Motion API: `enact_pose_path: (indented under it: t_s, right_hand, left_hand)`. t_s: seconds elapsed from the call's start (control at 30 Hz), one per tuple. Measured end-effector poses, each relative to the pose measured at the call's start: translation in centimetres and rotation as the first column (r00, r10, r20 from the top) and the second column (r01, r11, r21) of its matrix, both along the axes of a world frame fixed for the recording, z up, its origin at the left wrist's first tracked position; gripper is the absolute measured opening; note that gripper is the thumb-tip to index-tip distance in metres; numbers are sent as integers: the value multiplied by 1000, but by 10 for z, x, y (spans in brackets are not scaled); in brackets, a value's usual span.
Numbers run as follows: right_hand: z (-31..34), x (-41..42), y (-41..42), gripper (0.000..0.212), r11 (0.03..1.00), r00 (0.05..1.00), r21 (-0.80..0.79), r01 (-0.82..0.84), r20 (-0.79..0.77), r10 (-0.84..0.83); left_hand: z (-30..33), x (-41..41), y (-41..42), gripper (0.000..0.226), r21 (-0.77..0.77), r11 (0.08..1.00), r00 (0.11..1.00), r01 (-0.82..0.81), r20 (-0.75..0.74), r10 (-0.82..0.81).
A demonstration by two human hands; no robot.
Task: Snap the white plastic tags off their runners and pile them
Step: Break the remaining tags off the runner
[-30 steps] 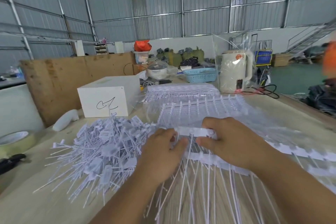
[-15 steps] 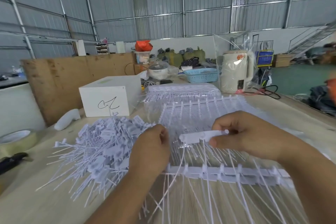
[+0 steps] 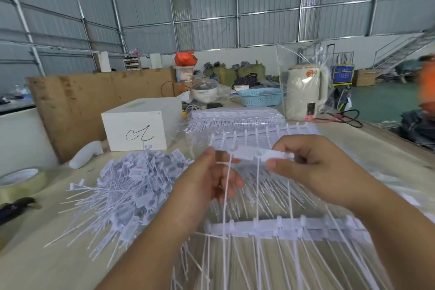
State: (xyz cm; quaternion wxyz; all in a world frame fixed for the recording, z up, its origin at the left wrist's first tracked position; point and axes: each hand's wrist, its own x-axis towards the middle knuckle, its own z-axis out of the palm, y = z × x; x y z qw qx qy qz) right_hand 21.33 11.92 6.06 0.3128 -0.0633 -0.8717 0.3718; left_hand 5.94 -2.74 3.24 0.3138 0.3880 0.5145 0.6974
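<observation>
A short strip of white plastic tags (image 3: 256, 155) is lifted above the table, its thin tails hanging down. My right hand (image 3: 310, 169) pinches the right end of that strip between thumb and fingers. My left hand (image 3: 207, 181) pinches its left end, where one tag with its tail (image 3: 226, 186) hangs. Below them lies a longer runner of joined tags (image 3: 282, 229) on the table. A loose pile of separated tags (image 3: 127, 190) spreads to the left of my left hand.
Bagged stacks of tag sheets (image 3: 235, 119) lie behind my hands. A white box (image 3: 138, 125), a tape roll (image 3: 21, 179), a black tool (image 3: 16, 206), a blue basket (image 3: 260, 97) and a wrapped kettle (image 3: 304, 94) stand around. A person in orange (image 3: 427, 101) sits at right.
Both hands have lifted a short strip of tags off the runner and raised it; the left hand moved up to its left end. The long runner now lies lower, nearer me.
</observation>
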Motion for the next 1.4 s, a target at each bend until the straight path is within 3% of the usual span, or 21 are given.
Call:
enact_pose_path:
  t_s: [0.2,0.27,0.4,0.5,0.63,0.83,0.93,1.03,1.1,1.27,1.33,1.4]
  right_hand:
    - [0,-2,-7,20,992,965,5,-124,235,120]
    - [-1,-3,-9,21,991,960,-7,-131,249,128]
    - [-5,-8,-13,27,990,974,-88,-111,188,126]
    - [-11,-16,-21,30,992,994,-112,-59,88,69]
    - [-18,-29,-34,30,994,994,8,106,-3,-106]
    - [-24,-43,-45,30,932,936,144,332,-172,-307]
    - [-25,-46,-45,29,930,941,178,321,-172,-291]
    - [-27,-45,-41,31,968,960,66,243,-162,-230]
    - [-27,-45,-40,32,970,960,77,231,-178,-215]
    - [-23,-41,-53,23,860,930,379,341,-268,-250]
    - [-23,-37,-56,26,816,920,461,349,-332,-206]
    - [-22,-35,-57,27,834,924,443,330,-334,-188]
  left_hand:
    - [-2,9,-10,22,45,999,939,20,-344,-3]
    - [-1,9,-11,18,33,999,931,17,-364,-4]
    - [0,8,-9,11,28,1000,974,0,-229,7]
    - [-4,12,2,19,76,980,979,-181,-80,187]
    - [-7,21,13,39,96,918,922,-385,67,380]
    - [-8,30,15,26,36,926,866,-377,368,338]
    - [-6,28,12,29,10,930,872,-367,351,340]
    - [-2,22,7,26,-29,897,875,-441,207,437]
    - [1,21,6,28,-25,889,873,-458,175,455]
    - [3,24,10,38,-107,915,840,-388,367,399]
    - [6,8,4,29,-146,911,789,-385,461,407]
    - [9,-7,-5,22,-141,906,818,-399,392,422]
